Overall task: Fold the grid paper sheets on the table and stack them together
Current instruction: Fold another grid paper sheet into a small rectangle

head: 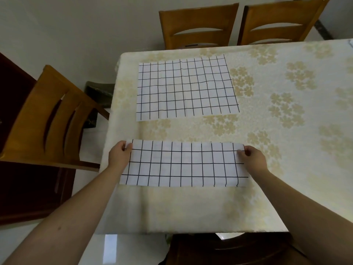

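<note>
Two bare forearms reach over a table as the left hand and right hand pinch the far corners of a folded sheet lying near the table's front edge. A second grid sheet lies flat and unfolded farther back, well apart. Three wooden chairs stand around the table, one at left and two at the far side.

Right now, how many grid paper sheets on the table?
2. One white black-lined grid sheet lies flat at the far side; a second, folded grid sheet is nearer, pinched at its far corners by both hands. None appears hidden.
</note>
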